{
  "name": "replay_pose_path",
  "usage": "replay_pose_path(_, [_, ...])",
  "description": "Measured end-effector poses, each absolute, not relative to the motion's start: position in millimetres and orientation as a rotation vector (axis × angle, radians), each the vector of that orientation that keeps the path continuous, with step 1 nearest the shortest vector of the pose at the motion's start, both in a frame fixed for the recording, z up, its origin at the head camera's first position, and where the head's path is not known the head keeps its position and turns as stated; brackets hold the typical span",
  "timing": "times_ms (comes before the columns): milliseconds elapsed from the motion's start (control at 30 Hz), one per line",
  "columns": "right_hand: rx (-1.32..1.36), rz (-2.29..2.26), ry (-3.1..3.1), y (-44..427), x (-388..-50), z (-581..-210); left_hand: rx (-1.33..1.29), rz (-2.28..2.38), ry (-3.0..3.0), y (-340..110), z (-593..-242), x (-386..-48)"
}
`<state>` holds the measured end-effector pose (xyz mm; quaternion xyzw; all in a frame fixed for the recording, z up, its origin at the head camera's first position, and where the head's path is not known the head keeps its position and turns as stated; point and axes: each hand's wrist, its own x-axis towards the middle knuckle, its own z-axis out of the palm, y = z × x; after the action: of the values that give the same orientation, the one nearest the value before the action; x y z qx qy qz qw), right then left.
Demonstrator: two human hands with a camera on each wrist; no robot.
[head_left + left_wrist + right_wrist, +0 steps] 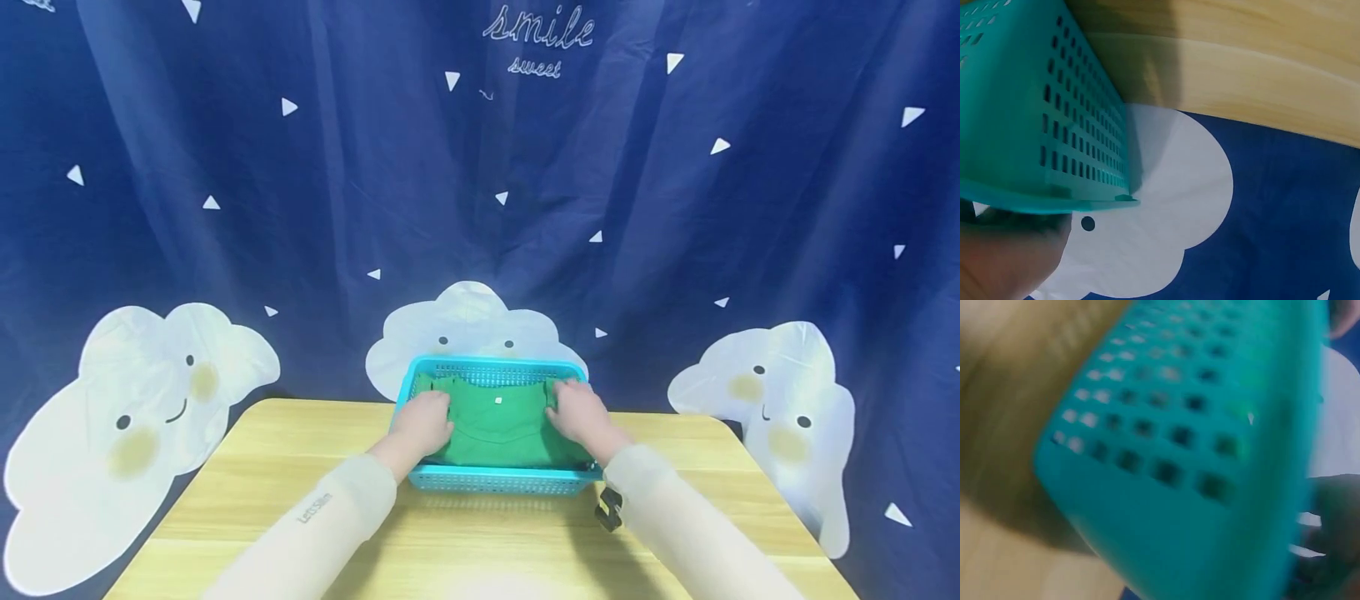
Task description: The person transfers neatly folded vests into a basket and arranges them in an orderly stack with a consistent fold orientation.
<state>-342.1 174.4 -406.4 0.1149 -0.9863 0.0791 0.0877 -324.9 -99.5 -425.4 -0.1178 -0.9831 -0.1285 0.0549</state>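
Note:
A folded green garment (498, 425) with a small white tag lies inside a turquoise plastic basket (504, 481) on the table. My left hand (423, 421) grips the garment's left edge, its fingers curled over the cloth inside the basket wall. At the opposite side, my right hand (581, 410) holds the right edge in the same way. Seen from the left wrist, the basket's perforated side (1079, 119) fills the left part, with a bit of the left hand (1010, 256) below its rim. The right wrist view is blurred and shows mostly the basket's wall (1166, 412).
The basket stands on a light wooden table (300, 450) towards its far edge. Behind the table hangs a dark blue curtain (450, 167) with white clouds and triangles. A black strap-like piece (609, 508) hangs at the right wrist.

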Motion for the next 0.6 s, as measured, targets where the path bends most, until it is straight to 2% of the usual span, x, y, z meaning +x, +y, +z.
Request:
replay_pose_path(167, [0.382, 0.063, -3.051, 170, -336, -425, -0.345, -0.327, -3.130, -95, -430, -320])
replay_pose_path(600, [0.339, 0.080, -3.212, 171, -333, -435, -0.353, -0.197, -3.208, -94, -438, -316])
